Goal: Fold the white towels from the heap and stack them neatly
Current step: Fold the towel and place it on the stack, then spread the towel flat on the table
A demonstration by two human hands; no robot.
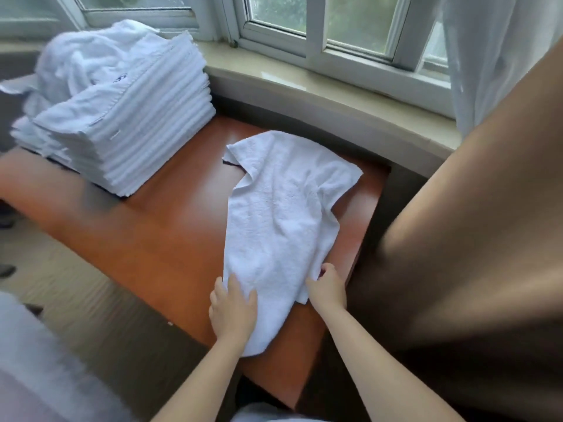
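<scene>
One loose towel [283, 214], one folded stack [128, 117], two hands.

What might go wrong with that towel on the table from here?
The towel lies rumpled and skewed, so a fold started now may come out crooked. Its near corner, under the left hand, hangs at the table edge and could slip off. The right hand pinches only a bit of the edge, a grip that might let go. The stack is tall with loose towels on top, which could slide.
</scene>
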